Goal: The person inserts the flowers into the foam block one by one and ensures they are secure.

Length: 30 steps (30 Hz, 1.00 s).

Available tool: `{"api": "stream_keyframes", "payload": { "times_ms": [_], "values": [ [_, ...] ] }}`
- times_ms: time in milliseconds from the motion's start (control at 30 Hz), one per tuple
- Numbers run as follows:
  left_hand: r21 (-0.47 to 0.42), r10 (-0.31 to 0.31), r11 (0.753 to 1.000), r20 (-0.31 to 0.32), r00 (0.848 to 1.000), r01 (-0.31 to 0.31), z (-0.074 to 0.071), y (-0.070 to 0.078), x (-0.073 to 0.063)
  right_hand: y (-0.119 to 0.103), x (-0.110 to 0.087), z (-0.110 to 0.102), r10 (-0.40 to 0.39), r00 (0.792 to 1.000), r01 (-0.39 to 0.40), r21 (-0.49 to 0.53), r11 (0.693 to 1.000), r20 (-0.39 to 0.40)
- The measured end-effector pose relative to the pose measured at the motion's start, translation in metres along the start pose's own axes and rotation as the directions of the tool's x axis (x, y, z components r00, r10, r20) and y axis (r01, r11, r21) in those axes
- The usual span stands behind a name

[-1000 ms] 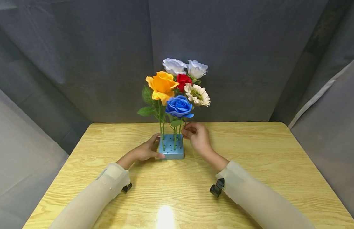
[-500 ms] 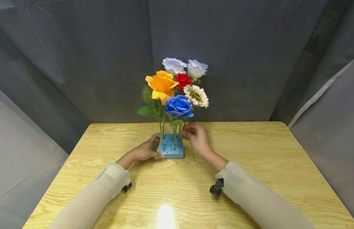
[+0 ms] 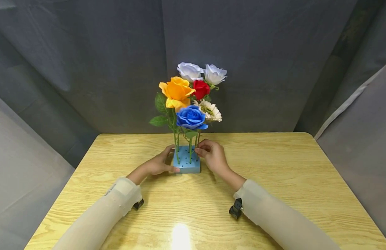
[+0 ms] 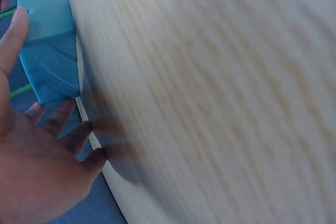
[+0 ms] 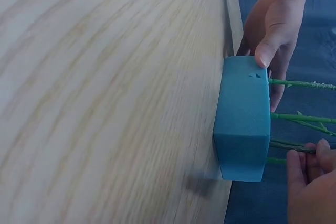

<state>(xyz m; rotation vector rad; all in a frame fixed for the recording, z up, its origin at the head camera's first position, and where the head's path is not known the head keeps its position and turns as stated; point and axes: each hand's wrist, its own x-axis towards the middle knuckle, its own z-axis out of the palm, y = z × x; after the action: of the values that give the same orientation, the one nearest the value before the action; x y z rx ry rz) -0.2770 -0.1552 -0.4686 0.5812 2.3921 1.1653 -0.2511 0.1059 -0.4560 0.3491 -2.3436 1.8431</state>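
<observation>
A light blue block with holes in its top [image 3: 187, 168] stands on the table, bearing upright artificial flowers. My left hand [image 3: 158, 164] holds its left side, thumb at the front corner and fingers toward the back. The fingers of my right hand [image 3: 213, 156] pinch the stem [image 5: 291, 146] of a cream daisy-like flower [image 3: 210, 111] at the block's right side. In front of that flower is a blue rose [image 3: 191, 117]. An orange rose [image 3: 176, 92] stands at the left, a red rose [image 3: 201, 89] in the middle. The pinched stem's lower end is hard to make out in the head view.
Two white roses [image 3: 190, 72] rise highest at the back. Green leaves [image 3: 159, 121] stick out to the left. The wooden table [image 3: 274, 166] ends in front of a dark grey curtain [image 3: 258, 69]. Each wrist wears a small black camera [image 3: 236, 209].
My right hand has moved a little down and left with the cream flower, whose head sinks partly behind the blue rose. The blue rose has shifted slightly left. My left hand stays in place.
</observation>
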Motion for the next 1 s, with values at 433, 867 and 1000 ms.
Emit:
{"api": "stream_keyframes", "payload": {
  "times_ms": [433,867,1000],
  "values": [
    [-0.012,0.000,1.000,-0.002,1.000,0.000,0.000,-0.003,0.000,0.003,-0.001,-0.001,0.000,1.000,0.000,0.004,1.000,0.014],
    [-0.065,-0.005,0.998,0.008,1.000,0.005,0.001,-0.006,0.001,0.003,-0.004,-0.012,0.010,0.999,-0.007,-0.050,0.999,0.051],
    [-0.030,-0.018,0.999,0.007,1.000,0.018,0.002,-0.005,0.000,0.005,-0.008,-0.021,0.012,0.999,-0.010,-0.053,0.999,0.047]
  ]
}}
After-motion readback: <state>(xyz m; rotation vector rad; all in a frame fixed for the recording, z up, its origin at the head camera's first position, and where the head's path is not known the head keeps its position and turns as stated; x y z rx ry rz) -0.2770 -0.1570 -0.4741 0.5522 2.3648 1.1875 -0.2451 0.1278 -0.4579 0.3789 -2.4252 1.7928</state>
